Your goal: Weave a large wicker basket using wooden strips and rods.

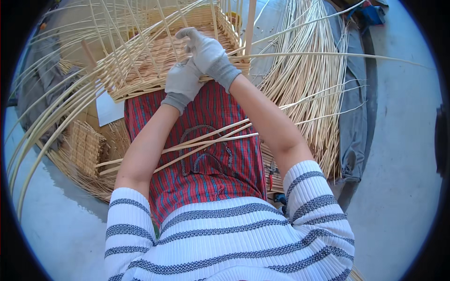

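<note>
A rectangular wicker basket (140,84) with upright stakes lies ahead of me, its near edge over my lap. At that near edge is my left hand (182,83) in a pale work glove with a grey cuff; its fingers are tucked behind the other hand and hidden. My right hand (206,54), gloved alike, crosses just above and touches the left. Its fingers are bent, one reaching over the basket's inside; what they grip is hidden. Long pale rods (51,114) sweep out from the basket to the left. Another rod (323,55) runs off to the right of my hands.
A large bundle of thin rods (304,103) lies at the right on grey cloth (354,126). Loose rods (206,140) cross the red striped cloth (187,187) on my lap. At left are a small woven piece (85,147) and white paper (108,108). Red-handled pliers (271,178) lie by my right side.
</note>
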The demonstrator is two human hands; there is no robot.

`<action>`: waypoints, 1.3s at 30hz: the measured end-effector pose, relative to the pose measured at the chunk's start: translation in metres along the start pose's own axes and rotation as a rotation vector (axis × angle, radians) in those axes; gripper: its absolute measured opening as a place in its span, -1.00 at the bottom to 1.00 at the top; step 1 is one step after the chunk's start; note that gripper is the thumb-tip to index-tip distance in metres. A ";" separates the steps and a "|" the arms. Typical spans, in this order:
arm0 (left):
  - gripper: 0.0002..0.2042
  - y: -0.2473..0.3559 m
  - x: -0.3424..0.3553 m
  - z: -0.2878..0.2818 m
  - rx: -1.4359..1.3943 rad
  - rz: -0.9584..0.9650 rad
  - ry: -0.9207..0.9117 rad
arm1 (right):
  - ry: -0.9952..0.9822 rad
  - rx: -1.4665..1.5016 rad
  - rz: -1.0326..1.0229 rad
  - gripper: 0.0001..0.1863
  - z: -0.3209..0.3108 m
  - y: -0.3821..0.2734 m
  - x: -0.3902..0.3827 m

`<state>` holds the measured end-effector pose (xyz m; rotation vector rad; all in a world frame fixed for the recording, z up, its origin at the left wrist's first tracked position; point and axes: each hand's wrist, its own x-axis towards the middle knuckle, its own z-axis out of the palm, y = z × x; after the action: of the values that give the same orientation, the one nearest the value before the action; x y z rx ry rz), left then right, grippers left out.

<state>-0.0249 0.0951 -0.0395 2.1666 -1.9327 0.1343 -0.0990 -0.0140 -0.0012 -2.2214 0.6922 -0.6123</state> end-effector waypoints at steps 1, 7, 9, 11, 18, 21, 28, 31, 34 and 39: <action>-0.54 0.000 0.000 0.002 -0.099 -0.071 -0.062 | 0.048 0.016 -0.063 -0.61 0.002 0.008 0.002; -0.56 0.000 0.002 0.005 -0.019 -0.068 -0.048 | 0.280 0.244 0.063 -0.66 0.022 0.019 0.009; -0.55 0.003 0.005 0.002 -0.037 -0.136 -0.124 | 0.308 0.275 0.146 -0.66 0.027 0.010 0.014; -0.55 0.011 0.009 -0.004 -0.093 -0.111 -0.101 | 0.351 0.469 0.162 -0.63 0.021 0.001 0.014; -0.29 0.037 -0.068 -0.067 -0.283 0.197 0.025 | -0.352 0.587 -0.013 -0.57 -0.120 -0.014 -0.146; -0.30 0.053 -0.128 -0.075 -1.016 -0.198 -0.674 | -0.964 0.863 0.589 -0.62 -0.153 0.027 -0.266; -0.55 0.066 -0.144 -0.072 -1.120 -0.615 -0.903 | -0.390 -0.284 0.742 -0.72 0.027 0.200 -0.381; -0.59 0.073 -0.138 -0.072 -1.265 -0.723 -0.804 | -0.035 -0.322 0.472 -0.70 0.095 0.254 -0.374; -0.60 0.073 -0.138 -0.071 -1.191 -0.730 -0.831 | -0.122 -0.551 0.745 -0.73 0.139 0.289 -0.356; -0.61 0.071 -0.141 -0.072 -1.015 -0.478 -0.626 | -0.270 -0.154 0.896 -0.58 0.137 0.297 -0.352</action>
<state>-0.1064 0.2409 0.0069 1.8884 -1.1353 -1.4024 -0.3641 0.0991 -0.3850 -1.7974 1.4750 0.1917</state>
